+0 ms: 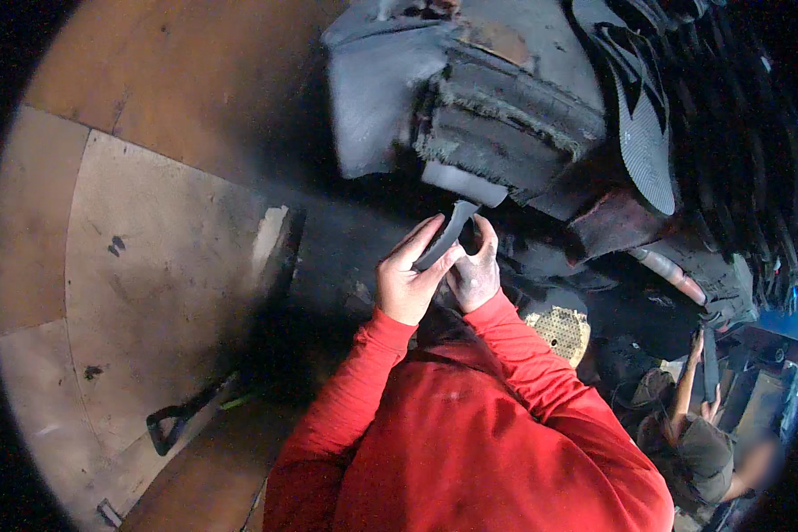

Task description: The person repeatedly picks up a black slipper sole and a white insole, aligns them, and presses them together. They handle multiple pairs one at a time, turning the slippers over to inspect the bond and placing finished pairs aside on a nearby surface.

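A dark grey, thin, curved piece (449, 234), perhaps a shoe sole, is held on edge between my two hands. My left hand (405, 277) grips its left side, with the thumb pressed toward the middle. From the right, my right hand (475, 273) curls its fingers around the other side, and its skin is dusty. Just beyond the piece's far end sits a pale grey roller (464, 183) on a machine (505, 115) edged with frayed, dusty cloth. Whether the piece touches the roller, I cannot tell.
Wooden boards (151, 293) stand at the left, with a black handle (179, 418) near them. A patterned grey strip (643, 142) and dark belts (736, 151) hang at the right. A yellow perforated disc (560, 333) lies right of my forearm. Another person (700, 452) holds a dark strip, lower right.
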A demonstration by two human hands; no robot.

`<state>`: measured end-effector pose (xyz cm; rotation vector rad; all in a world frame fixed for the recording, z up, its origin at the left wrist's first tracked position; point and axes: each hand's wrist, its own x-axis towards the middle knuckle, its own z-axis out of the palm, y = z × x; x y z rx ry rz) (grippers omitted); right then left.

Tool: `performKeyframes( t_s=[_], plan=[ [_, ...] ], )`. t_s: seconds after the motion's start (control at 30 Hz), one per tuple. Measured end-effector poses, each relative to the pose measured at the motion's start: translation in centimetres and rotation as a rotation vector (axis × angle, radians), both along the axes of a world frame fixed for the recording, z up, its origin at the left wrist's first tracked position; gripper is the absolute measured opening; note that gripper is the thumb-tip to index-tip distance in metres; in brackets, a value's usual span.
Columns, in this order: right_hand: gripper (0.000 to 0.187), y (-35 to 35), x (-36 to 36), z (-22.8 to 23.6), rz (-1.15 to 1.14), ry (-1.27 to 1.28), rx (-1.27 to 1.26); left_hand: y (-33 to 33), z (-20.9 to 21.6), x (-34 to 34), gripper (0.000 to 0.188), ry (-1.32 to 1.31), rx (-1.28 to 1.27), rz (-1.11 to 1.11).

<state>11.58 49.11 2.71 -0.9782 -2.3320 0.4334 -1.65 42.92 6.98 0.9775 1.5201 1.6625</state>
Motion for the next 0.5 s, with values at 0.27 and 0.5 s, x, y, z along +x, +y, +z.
performKeyframes(
  t_s=[0.27,0.5],
  plan=[
    [0.055,0.4,-2.2,0.5,0.113,0.297,-0.413,3.1,2.7,-1.0,0.035,0.508,-0.223,0.078],
    [0.064,0.3,-1.1,3.2,0.175,0.137,-1.093,4.6,4.0,-1.2,0.033,0.639,-0.421,0.093]
  ],
)
